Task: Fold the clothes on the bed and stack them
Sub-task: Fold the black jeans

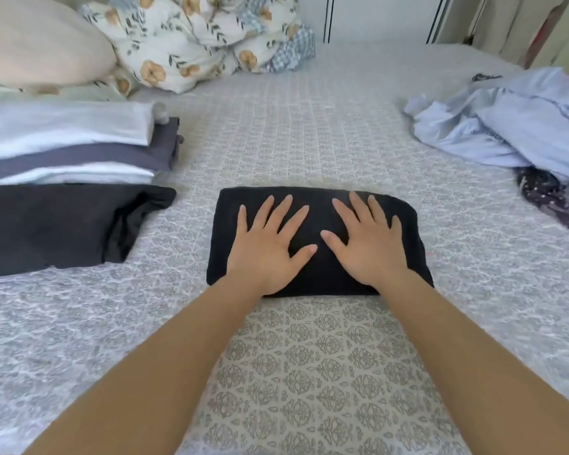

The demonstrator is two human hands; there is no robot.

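Forearms come in from 6 o'clock, bare, both reaching onto the bed (pixel 309 372) with its grey patterned cover. Left hand (pixel 270 244) and right hand (pixel 368 241) lie flat, palms down, fingers straight and spread, side by side on the folded black garment (pixel 316 267) at centre frame; thumbs nearly meet, not touching. Neither hand grips anything, just presses the top. Garment is a compact rectangle, edges fairly square. At 9 o'clock: black folded piece (pixel 56 224) flat on the bed, and just behind it a stack (pixel 69 149) of white and grey folded layers. At 3 o'clock: unfolded pale blue heap (pixel 513 123), with a dark patterned cloth (pixel 552 198) partly under its near edge. At 11 o'clock: beige pillow (pixel 33 41) and bunched floral quilt (pixel 204 37).
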